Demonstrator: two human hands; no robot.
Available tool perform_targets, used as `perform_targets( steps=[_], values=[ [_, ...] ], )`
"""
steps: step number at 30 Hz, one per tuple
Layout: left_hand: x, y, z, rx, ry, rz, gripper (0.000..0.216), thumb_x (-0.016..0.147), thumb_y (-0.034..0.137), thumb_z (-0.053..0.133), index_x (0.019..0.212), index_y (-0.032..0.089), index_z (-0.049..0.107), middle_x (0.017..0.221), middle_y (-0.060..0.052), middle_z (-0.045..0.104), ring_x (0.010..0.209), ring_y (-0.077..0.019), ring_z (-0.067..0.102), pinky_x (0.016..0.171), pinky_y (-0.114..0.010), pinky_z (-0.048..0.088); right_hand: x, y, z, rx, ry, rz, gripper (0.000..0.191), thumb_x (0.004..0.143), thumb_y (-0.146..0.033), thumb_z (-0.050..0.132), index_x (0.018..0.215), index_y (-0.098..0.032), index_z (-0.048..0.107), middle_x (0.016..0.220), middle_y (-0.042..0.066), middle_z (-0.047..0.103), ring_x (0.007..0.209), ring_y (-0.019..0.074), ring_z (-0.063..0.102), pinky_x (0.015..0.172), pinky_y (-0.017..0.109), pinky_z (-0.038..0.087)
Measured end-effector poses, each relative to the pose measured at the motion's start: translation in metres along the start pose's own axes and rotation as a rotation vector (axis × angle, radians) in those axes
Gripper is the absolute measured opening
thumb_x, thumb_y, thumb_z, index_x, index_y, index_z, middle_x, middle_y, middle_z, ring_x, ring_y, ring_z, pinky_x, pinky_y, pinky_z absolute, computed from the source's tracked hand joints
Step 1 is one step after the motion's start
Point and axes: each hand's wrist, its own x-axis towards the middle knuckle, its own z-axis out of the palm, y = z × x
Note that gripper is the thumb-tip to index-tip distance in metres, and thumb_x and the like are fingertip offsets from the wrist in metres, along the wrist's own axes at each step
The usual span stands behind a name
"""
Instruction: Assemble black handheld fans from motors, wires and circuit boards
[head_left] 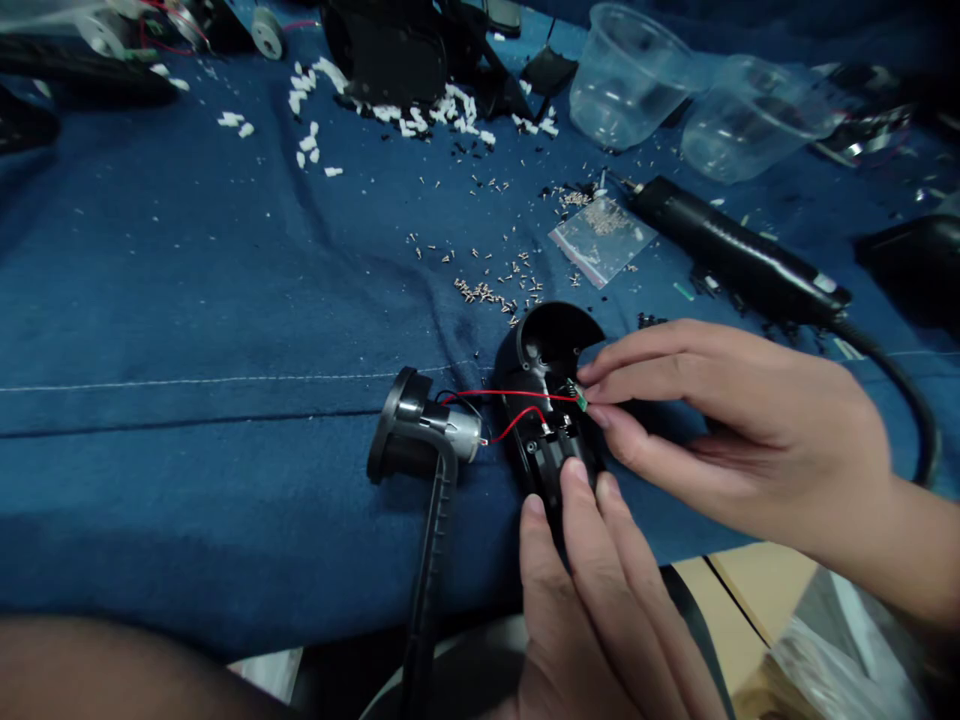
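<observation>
A black plastic housing (517, 350) with an open inside lies near the table's front edge. My left hand (600, 610) holds its lower part, fingertips pressed on it; the thumb is hidden. Between the thumb and fingertips of my right hand (735, 420), a small green circuit board (581, 400) is pinched over the housing. Red wires (517, 393) run from the board and the housing to a small silver motor (463, 435). That motor sits in a round black part (386, 430), from which a ribbed black strip (431, 550) extends down.
Many tiny screws (484, 292) lie scattered beyond the housing, near a clear zip bag (602, 240). A black electric screwdriver (735, 240) with a cable lies at right. Clear plastic cups (626, 80), white connectors (457, 110) and black parts (390, 50) stand along the back.
</observation>
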Motion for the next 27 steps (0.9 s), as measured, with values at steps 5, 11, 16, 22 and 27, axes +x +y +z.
perform_targets(
  steps=[5,11,16,22,27],
  values=[
    [0.000,0.001,-0.001,-0.037,-0.048,0.078,0.049,0.105,0.034,0.052,0.131,0.009,0.086,0.135,-0.016,0.085,0.110,-0.0277,0.086,0.076,-0.029,0.073,0.001,-0.005,-0.004,0.010,-0.034,0.074,0.008,0.106,-0.017,0.075,0.109,-0.025,0.075,0.116,0.001,0.080,0.104,0.0146,0.080,0.088,0.028,0.069],
    [-0.001,0.004,0.000,-0.024,-0.005,0.016,0.052,0.103,0.033,0.053,0.134,0.008,0.086,0.134,-0.018,0.085,0.107,-0.0281,0.086,0.071,-0.027,0.071,0.000,-0.013,-0.006,-0.032,-0.051,0.147,0.010,0.106,-0.018,0.071,0.103,-0.027,0.074,0.114,0.000,0.080,0.098,0.0180,0.080,0.077,0.033,0.071],
    [-0.001,0.012,-0.005,-0.022,-0.084,-0.025,0.049,0.106,0.035,0.057,0.137,0.009,0.085,0.141,-0.018,0.082,0.114,-0.0308,0.085,0.081,-0.034,0.074,0.001,-0.016,-0.007,-0.022,-0.046,0.178,0.013,0.104,-0.016,0.073,0.101,-0.028,0.077,0.111,0.000,0.082,0.096,0.0224,0.082,0.074,0.036,0.071],
    [-0.002,0.006,-0.002,-0.021,-0.032,-0.015,0.052,0.103,0.040,0.060,0.138,0.009,0.085,0.139,-0.019,0.083,0.107,-0.0281,0.085,0.067,-0.025,0.067,0.003,-0.015,-0.009,-0.051,-0.050,0.128,0.010,0.103,-0.017,0.076,0.101,-0.026,0.081,0.109,0.001,0.082,0.097,0.0187,0.083,0.075,0.028,0.069],
    [-0.002,0.005,-0.002,-0.064,-0.026,-0.056,0.052,0.103,0.043,0.063,0.134,0.008,0.085,0.138,-0.021,0.082,0.107,-0.0310,0.085,0.066,-0.028,0.067,0.001,-0.014,-0.007,-0.105,-0.031,0.058,0.009,0.103,-0.018,0.078,0.108,-0.025,0.081,0.112,0.000,0.084,0.093,0.0155,0.083,0.067,0.024,0.068]
  ],
)
